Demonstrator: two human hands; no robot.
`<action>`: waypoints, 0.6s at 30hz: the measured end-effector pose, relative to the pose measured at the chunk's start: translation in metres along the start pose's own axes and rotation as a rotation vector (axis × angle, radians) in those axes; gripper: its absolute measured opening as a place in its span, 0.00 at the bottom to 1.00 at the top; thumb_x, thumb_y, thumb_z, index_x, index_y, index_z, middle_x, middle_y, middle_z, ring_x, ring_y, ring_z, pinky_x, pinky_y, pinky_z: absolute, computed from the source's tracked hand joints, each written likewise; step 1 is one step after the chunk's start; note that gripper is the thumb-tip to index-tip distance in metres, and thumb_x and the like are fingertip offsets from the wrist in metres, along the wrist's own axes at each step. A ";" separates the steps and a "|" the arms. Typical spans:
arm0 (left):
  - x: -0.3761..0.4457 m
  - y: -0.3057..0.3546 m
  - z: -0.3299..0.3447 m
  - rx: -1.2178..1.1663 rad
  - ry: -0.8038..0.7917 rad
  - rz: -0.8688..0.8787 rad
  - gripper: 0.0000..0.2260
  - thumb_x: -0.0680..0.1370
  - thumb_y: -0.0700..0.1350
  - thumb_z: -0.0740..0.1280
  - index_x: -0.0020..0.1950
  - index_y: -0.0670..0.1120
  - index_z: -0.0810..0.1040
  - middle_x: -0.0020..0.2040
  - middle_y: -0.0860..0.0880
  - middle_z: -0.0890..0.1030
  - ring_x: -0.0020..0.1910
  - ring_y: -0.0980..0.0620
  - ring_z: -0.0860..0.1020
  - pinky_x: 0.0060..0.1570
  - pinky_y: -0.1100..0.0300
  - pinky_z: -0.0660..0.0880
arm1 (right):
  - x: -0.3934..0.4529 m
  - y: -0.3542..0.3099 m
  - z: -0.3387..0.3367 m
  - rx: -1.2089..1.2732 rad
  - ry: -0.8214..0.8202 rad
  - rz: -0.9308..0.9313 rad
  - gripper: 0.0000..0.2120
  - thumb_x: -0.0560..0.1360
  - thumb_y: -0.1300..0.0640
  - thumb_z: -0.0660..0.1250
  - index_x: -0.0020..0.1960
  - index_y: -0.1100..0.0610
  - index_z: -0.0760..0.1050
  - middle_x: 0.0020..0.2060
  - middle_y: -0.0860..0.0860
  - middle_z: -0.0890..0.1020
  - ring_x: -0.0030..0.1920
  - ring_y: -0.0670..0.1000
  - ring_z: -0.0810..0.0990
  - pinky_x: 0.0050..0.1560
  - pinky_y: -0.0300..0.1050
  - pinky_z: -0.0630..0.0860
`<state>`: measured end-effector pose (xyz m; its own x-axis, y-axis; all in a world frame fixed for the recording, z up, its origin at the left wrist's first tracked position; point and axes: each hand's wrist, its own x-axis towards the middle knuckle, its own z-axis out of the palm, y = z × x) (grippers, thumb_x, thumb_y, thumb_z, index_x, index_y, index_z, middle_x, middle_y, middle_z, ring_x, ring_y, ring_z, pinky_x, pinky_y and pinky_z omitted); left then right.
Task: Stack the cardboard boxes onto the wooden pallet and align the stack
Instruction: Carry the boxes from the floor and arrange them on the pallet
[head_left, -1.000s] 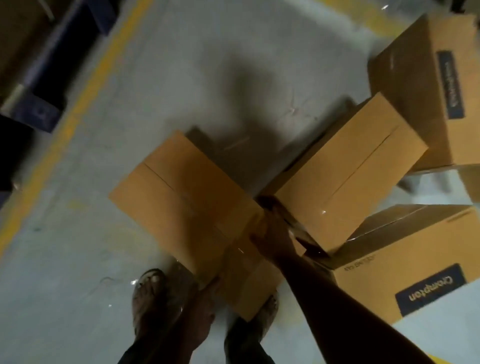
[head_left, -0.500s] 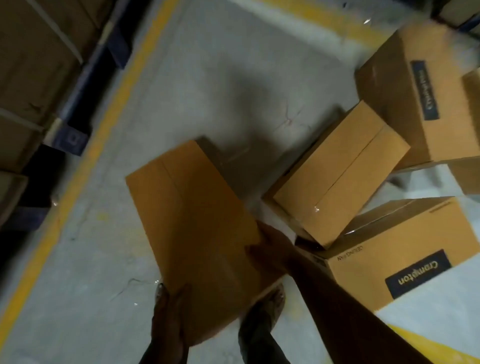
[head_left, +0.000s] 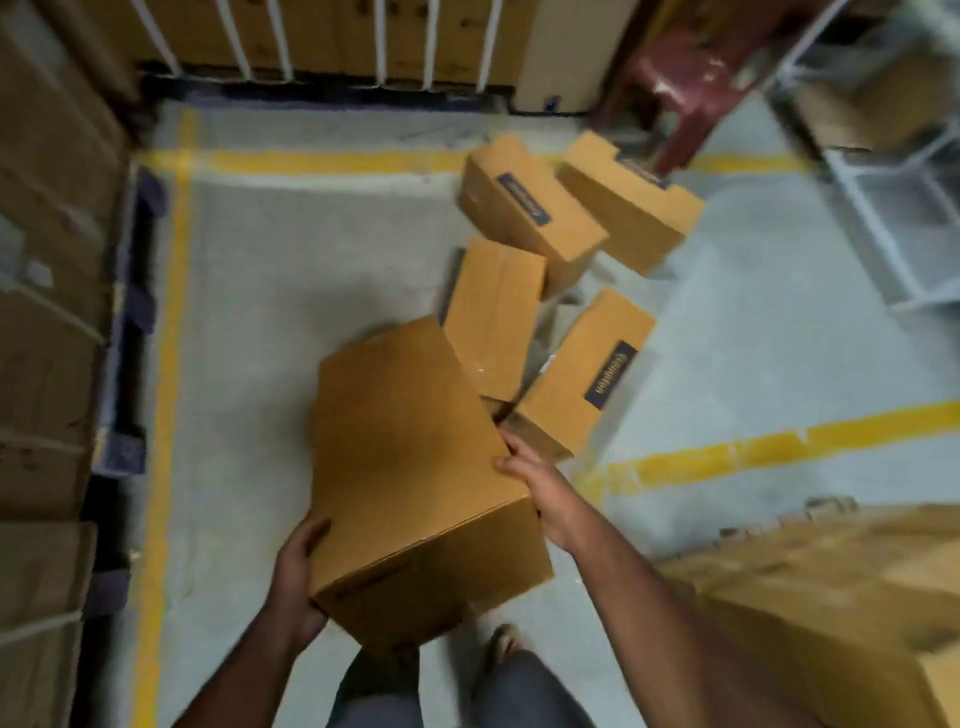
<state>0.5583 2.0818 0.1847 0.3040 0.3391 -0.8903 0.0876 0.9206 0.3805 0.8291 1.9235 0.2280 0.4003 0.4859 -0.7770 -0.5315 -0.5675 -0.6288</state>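
Observation:
A plain cardboard box (head_left: 410, 467) is lifted off the floor, tilted, with its long side pointing away from me. My left hand (head_left: 297, 574) grips its near left corner, thumb on the side face and fingers underneath. My right hand (head_left: 537, 486) holds its right edge, fingers curled over it. Several more cardboard boxes lie scattered on the floor beyond: one plain box (head_left: 493, 317), one with a dark label (head_left: 587, 374), and two farther back (head_left: 524, 208) (head_left: 631, 200). A blurred brown cardboard mass (head_left: 831, 597) fills the lower right. No wooden pallet shows clearly.
Racks packed with cartons (head_left: 47, 312) line the left side, on a dark blue base (head_left: 124, 332). More cartons behind white bars (head_left: 332, 41) close off the far end. A red plastic stool (head_left: 670, 88) and a white metal rack (head_left: 904, 218) stand at the right. Yellow lines (head_left: 753, 452) mark the grey floor.
The box has come up from the floor and closer to me. My left hand has shifted to its near left corner. The view has swung up and now takes in the whole bay.

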 end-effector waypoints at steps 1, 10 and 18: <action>-0.013 -0.007 0.000 0.027 -0.007 0.015 0.22 0.76 0.56 0.70 0.68 0.49 0.79 0.58 0.37 0.84 0.54 0.32 0.82 0.50 0.40 0.81 | -0.025 0.009 -0.006 0.048 0.016 -0.016 0.32 0.75 0.54 0.70 0.78 0.43 0.69 0.65 0.53 0.83 0.64 0.59 0.82 0.71 0.62 0.74; -0.138 -0.130 0.026 0.260 -0.202 0.135 0.15 0.80 0.51 0.67 0.64 0.47 0.78 0.45 0.45 0.88 0.43 0.43 0.85 0.40 0.48 0.80 | -0.214 0.112 -0.096 0.261 0.144 -0.243 0.36 0.68 0.53 0.72 0.76 0.45 0.72 0.57 0.52 0.87 0.53 0.53 0.85 0.55 0.50 0.79; -0.249 -0.227 0.038 0.513 -0.434 0.184 0.22 0.78 0.48 0.64 0.71 0.43 0.76 0.49 0.42 0.84 0.45 0.41 0.80 0.40 0.49 0.74 | -0.391 0.243 -0.142 0.476 0.325 -0.382 0.25 0.81 0.60 0.66 0.74 0.41 0.73 0.53 0.49 0.88 0.52 0.52 0.85 0.49 0.45 0.79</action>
<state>0.4992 1.7813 0.3296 0.6994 0.2741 -0.6601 0.4033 0.6112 0.6810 0.6491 1.5015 0.3745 0.7888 0.3271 -0.5204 -0.5489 -0.0062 -0.8358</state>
